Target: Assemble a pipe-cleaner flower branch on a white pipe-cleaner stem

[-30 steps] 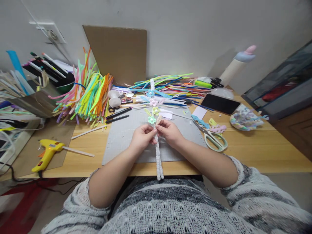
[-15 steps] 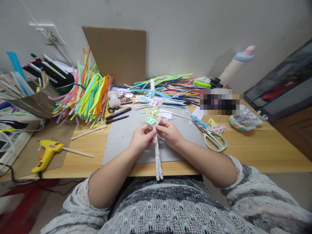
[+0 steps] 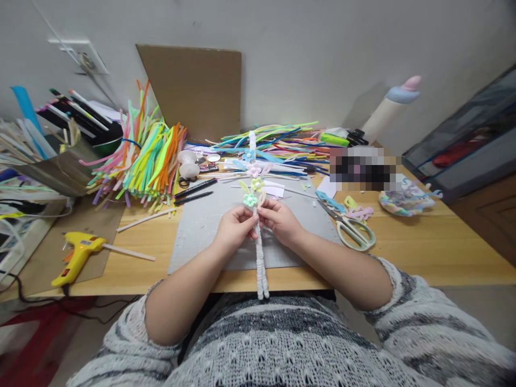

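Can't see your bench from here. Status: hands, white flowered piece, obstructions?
Left hand pinches white flowered piece; right hand pinches cream loop beside it. Four flowers showing. Nothing visibly blocking; scissors off right.

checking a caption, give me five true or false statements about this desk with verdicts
1. The left hand holds the white stem. True.
2. The right hand holds the scissors. False: it pinches a cream loop by the stem; the scissors lie off to its right.
3. The glue gun is green. False: it is yellow.
4. The mint flower is nearer the hands than the blue flower. True.
5. The brown board lies flat. False: it stands up by the wall.
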The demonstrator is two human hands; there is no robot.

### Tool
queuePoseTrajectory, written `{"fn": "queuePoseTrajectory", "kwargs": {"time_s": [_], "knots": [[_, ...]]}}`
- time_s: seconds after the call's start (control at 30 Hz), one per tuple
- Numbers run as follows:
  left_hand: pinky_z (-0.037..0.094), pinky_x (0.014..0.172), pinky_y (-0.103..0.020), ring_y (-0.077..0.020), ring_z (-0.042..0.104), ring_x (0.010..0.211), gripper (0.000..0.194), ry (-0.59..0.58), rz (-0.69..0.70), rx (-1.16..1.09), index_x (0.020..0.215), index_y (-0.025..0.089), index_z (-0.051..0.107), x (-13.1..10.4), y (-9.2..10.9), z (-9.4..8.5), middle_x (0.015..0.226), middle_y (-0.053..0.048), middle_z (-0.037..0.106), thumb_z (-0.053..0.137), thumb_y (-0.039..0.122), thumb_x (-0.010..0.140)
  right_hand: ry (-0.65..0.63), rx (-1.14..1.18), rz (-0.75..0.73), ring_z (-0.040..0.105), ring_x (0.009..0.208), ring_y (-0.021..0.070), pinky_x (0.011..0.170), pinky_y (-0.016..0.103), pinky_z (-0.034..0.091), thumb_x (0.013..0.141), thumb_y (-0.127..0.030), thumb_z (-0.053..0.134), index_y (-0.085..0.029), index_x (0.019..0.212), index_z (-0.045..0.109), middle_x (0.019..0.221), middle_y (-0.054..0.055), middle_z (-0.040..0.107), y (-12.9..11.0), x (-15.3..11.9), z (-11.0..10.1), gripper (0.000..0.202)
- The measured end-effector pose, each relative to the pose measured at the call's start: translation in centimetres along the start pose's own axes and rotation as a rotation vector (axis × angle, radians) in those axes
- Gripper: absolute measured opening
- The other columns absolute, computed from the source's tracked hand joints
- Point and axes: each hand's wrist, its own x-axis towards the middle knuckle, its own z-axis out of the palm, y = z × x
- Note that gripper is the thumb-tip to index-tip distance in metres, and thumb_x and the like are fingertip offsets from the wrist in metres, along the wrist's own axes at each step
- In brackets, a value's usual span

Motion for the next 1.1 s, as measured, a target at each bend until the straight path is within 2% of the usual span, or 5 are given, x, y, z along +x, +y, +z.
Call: {"fn": "queuePoseTrajectory", "kwargs": {"time_s": [0.73,1.1], "knots": [[0.041,0.037,-0.019,-0.0087,0.053,0.037,0.03,0.006,-0.001,0.006,0.068,0.014,0.049,-0.03,-0.05,0.04,0.054,0.001,0.06,0.068,0.037,0.064,0.003,-0.053,-0.023,0.048,0.054,0.0067,0.051,0.021,0.039,0.063,-0.032,0.071,-0.016,0.071,0.057,0.064,-0.003,0.055,0.08,0.0,-0.16,0.023],[0.041,0.037,-0.019,-0.0078,0.053,0.037,0.031,-0.036,0.011,-0.016,0.073,0.014,0.047,0.01,-0.16,0.12,0.061,0.0,0.062,0.067,0.037,0.065,-0.012,-0.114,-0.062,0.046,0.052,0.0064,0.052,0.021,0.037,0.066,-0.033,0.069,-0.016,0.072,0.056,0.063,-0.004,0.053,0.36,0.12,-0.5,0.023]]}}
